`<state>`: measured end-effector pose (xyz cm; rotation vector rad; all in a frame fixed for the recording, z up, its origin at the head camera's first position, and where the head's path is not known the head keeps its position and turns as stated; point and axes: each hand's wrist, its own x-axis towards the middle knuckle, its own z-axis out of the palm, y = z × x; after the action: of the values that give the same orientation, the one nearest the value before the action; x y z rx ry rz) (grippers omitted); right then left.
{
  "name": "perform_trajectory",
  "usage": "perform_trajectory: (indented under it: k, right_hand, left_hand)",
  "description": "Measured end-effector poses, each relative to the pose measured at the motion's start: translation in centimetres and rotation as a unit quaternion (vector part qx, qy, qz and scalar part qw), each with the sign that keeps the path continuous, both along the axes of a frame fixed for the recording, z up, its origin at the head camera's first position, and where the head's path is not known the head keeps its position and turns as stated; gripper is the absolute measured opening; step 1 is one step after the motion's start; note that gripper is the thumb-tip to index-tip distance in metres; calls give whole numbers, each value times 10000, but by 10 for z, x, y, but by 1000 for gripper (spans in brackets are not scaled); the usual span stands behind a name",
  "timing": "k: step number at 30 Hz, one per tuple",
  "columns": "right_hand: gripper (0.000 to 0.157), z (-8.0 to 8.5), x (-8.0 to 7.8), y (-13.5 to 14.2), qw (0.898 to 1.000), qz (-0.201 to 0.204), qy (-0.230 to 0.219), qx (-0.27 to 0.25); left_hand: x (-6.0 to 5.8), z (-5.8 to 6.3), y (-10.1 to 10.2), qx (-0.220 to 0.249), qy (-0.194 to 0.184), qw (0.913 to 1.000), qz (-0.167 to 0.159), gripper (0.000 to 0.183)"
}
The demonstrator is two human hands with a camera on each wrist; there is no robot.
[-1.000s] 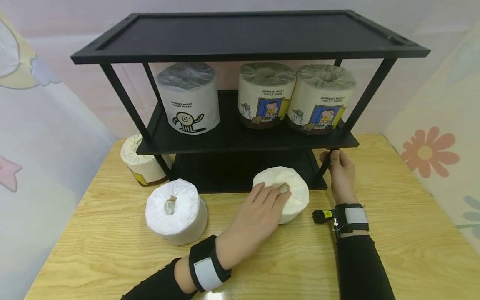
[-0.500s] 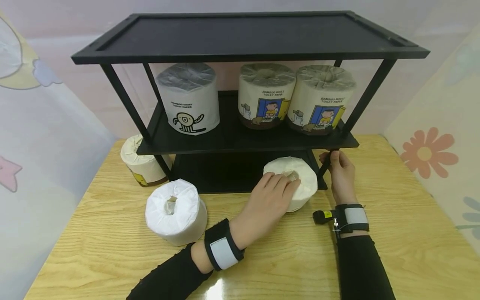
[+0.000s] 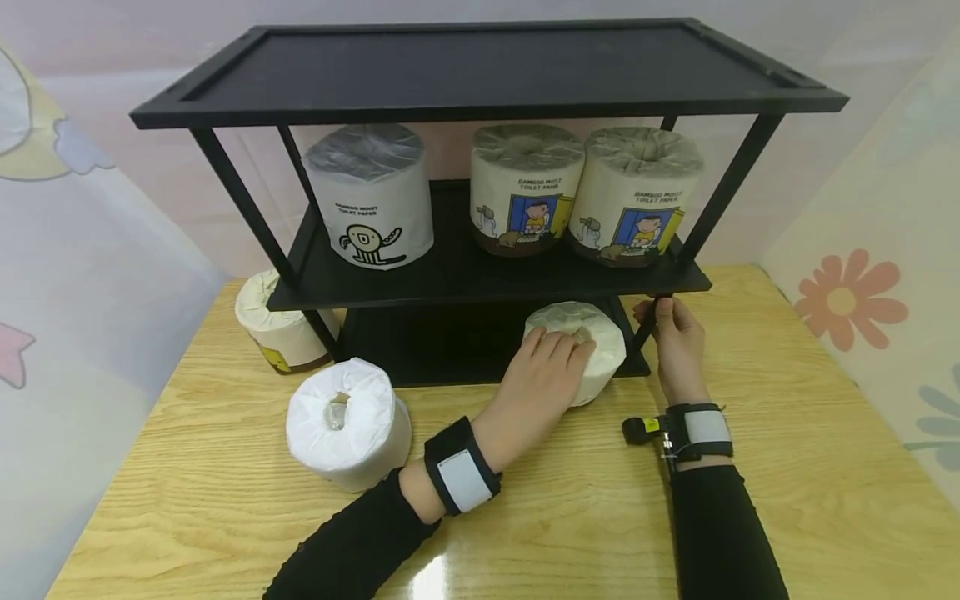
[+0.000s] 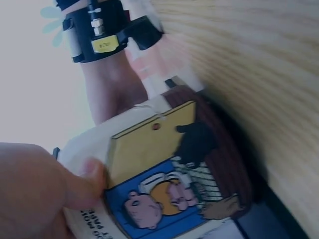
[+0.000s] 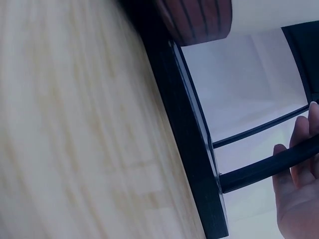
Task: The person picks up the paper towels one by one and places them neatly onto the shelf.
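Note:
My left hand (image 3: 542,379) grips a cream-wrapped toilet paper roll (image 3: 606,354) from above, fingers over its top at the core hole. In the left wrist view the thumb presses the roll's printed side (image 4: 154,174), with its cartoon and brown base band. The roll is at the front right of the lower shelf (image 3: 420,346), partly under the middle shelf. My right hand (image 3: 681,346) holds the front right post (image 5: 254,172) of the black rack (image 3: 480,71), fingers curled behind it. The right wrist view has the roll's brown base (image 5: 199,25) over the lower shelf's edge (image 5: 192,139).
Three wrapped rolls stand on the middle shelf: a white one (image 3: 371,204) at left, two printed ones (image 3: 528,196) at right. A white roll (image 3: 348,425) stands on the wooden table (image 3: 570,517) front left. A cream roll (image 3: 288,333) is beside the rack's left post.
My left hand has carried the roll from the table in front of the rack backward and slightly right, to the lower shelf's front. The right hand has stayed on the post.

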<state>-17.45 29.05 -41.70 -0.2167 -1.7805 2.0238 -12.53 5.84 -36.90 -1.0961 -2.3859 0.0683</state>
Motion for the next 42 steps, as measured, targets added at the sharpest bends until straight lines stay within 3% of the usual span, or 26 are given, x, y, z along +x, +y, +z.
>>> perform_trajectory:
  k: [5, 14, 19, 30, 37, 42]
  right_hand:
    - [41, 0, -2, 0, 10000, 7, -15, -69]
    - [43, -1, 2, 4, 9998, -40, -169, 62]
    - [41, -4, 3, 4, 9999, -31, -130, -9]
    - [44, -5, 4, 6, 10000, 67, -65, 20]
    - [42, -5, 0, 3, 10000, -6, 33, -40]
    - [43, -4, -1, 2, 10000, 1, 50, -72]
  left_hand:
    - [-4, 3, 3, -140, 18, 9996, 246, 33]
    - [-10, -1, 6, 198, -135, 9990, 368, 41]
    - [-11, 0, 6, 371, -434, 9972, 490, 45]
    - [-18, -1, 7, 675, -811, 9938, 339, 50]
    - [-23, 3, 8, 685, -1243, 9894, 318, 53]
    - [-25, 4, 8, 672, -1250, 9892, 378, 53]
